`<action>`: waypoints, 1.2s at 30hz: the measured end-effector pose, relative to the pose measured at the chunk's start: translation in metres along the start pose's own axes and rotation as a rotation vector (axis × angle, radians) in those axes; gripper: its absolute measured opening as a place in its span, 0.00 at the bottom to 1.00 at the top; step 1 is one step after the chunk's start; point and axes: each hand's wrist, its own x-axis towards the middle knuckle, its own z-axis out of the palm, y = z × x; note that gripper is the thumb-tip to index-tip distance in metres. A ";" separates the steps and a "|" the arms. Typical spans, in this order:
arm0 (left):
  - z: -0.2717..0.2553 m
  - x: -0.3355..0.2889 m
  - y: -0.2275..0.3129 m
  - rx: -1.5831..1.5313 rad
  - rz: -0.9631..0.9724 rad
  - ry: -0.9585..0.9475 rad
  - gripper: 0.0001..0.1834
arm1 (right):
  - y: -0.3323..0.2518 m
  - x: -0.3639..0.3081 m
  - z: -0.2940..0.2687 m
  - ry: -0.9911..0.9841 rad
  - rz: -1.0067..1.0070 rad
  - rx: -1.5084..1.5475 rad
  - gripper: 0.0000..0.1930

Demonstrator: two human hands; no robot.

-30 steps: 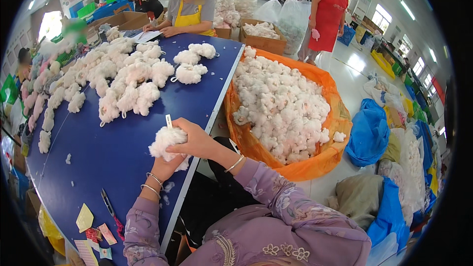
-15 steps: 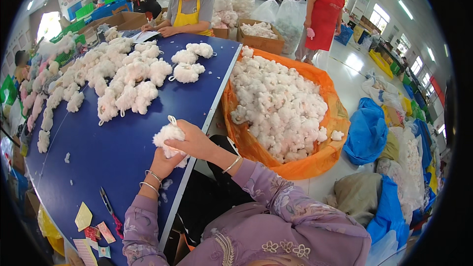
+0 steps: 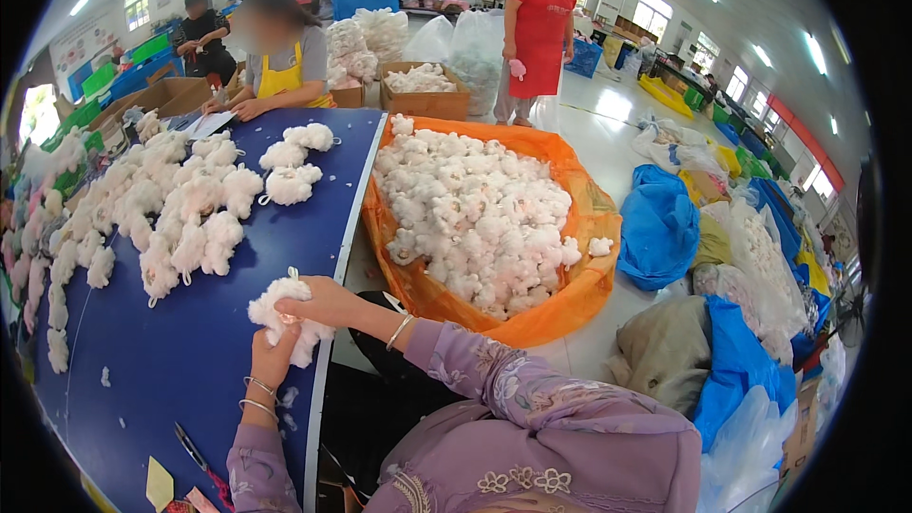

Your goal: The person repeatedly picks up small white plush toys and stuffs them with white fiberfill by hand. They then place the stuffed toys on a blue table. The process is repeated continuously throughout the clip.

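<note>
- In the grip: a white fluffy toy (image 3: 265,309).
- Under the grip: a deep blue table (image 3: 161,351).
- Ahead and left of the grip: white toys (image 3: 204,218) (some turn pink at the far left).
- Right of the grip: an orange sack (image 3: 532,329), then a bright blue bag (image 3: 660,228).
- Nearer than the grip: lilac sleeves (image 3: 551,399) with paler flowers; scissors (image 3: 203,465) with pinkish-red handles.
- Far beyond the grip: a yellow apron (image 3: 279,82) and a plain red apron (image 3: 534,33).

Fluffy white plush piece (image 3: 267,306), loop (image 3: 293,273) upward
I hold it between my left grip (image 3: 272,358) and right grip (image 3: 325,304), near the edge of the worktop (image 3: 180,351), its lumpy pile bulging out on both sides.
</note>
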 end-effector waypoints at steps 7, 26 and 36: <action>-0.001 0.001 -0.002 -0.005 0.034 0.041 0.13 | 0.007 0.000 0.002 0.006 -0.062 0.096 0.27; -0.007 0.006 -0.013 -0.141 0.024 -0.015 0.12 | 0.028 -0.007 -0.053 -0.047 0.027 0.089 0.25; -0.003 0.007 -0.003 -0.069 0.045 -0.045 0.08 | 0.013 -0.105 -0.347 0.832 0.281 -0.202 0.26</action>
